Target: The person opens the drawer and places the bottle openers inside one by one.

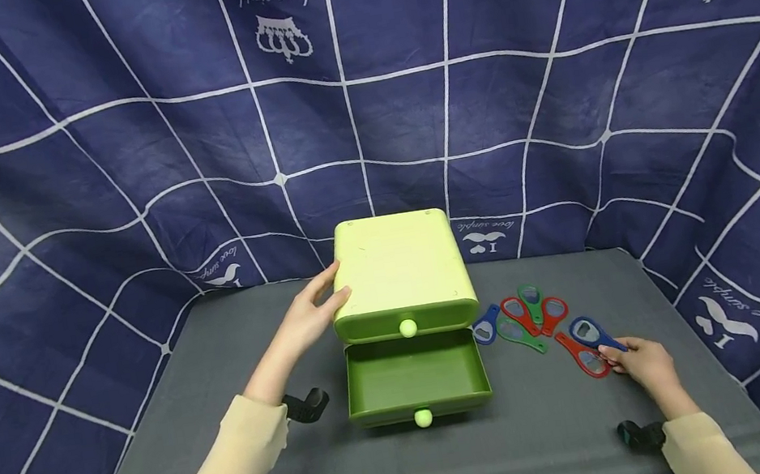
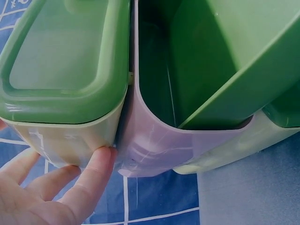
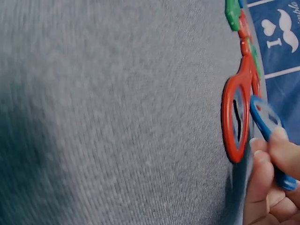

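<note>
My left hand [image 1: 310, 313] touches the upper left side of a light green drawer box [image 1: 399, 263], fingers extended. Fingertips [image 2: 101, 159] press lightly on its top tier in the left wrist view. Below the closed top drawer [image 1: 371, 327], a green drawer [image 1: 415, 375] stands pulled out, its visible floor bare. At the right, my right hand [image 1: 649, 369] pinches a blue bottle opener [image 1: 588, 332] by its handle, thumb against fingers. Close beneath it lies a red bottle opener [image 1: 582, 356], which appears larger in the right wrist view.
Several more openers lie on the grey tabletop [image 1: 526, 428] right of the box: another blue opener [image 1: 485, 325], a green opener [image 1: 522, 334] and red ones, partly overlapping. A dark blue gridded curtain [image 1: 399, 119] hangs behind and along the sides.
</note>
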Available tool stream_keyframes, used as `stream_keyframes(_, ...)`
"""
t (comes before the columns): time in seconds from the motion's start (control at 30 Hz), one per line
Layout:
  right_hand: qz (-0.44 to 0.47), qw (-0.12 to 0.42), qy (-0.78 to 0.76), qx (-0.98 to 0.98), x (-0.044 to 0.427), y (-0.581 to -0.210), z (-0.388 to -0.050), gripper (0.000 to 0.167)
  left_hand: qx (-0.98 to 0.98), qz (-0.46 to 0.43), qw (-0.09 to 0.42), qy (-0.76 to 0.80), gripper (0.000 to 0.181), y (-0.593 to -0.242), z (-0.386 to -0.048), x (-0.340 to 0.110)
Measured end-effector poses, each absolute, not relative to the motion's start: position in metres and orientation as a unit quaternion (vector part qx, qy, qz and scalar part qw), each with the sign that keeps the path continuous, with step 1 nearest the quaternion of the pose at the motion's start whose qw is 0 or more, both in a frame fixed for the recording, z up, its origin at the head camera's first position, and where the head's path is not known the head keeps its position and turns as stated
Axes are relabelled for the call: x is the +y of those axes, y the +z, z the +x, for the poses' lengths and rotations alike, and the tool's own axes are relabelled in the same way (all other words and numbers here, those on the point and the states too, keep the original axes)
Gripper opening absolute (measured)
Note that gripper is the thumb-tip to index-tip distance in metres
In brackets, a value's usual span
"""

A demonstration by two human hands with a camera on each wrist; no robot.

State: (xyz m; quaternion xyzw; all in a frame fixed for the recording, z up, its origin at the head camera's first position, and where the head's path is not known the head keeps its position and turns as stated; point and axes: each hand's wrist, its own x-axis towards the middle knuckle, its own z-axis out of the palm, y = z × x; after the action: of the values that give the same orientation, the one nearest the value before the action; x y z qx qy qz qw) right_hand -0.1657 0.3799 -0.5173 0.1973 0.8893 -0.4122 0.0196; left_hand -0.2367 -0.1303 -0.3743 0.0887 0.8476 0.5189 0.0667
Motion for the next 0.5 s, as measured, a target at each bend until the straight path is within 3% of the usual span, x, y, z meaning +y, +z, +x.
stream_keyframes(0.27, 0.195, 0.015, -0.534, 0.822, 0.378, -0.513, -0.16, 0.044, 0.846, 0.092, 0.068, 0.521, 0.066, -0.377, -0.237, -0.13)
stream_keyframes(0.43, 0.126, 0.003, -0.598, 0.792, 0.372, -0.504, -0.165, 0.026, 0.846, 0.087, 0.066, 0.522, 0.065, -0.379, -0.239, -0.131)
stream_keyframes(0.5, 0.105, 0.004, -0.597, 0.795, 0.358, -0.489, -0.164, 0.028, 0.845, 0.085, 0.064, 0.524, 0.065, -0.379, -0.239, -0.131)
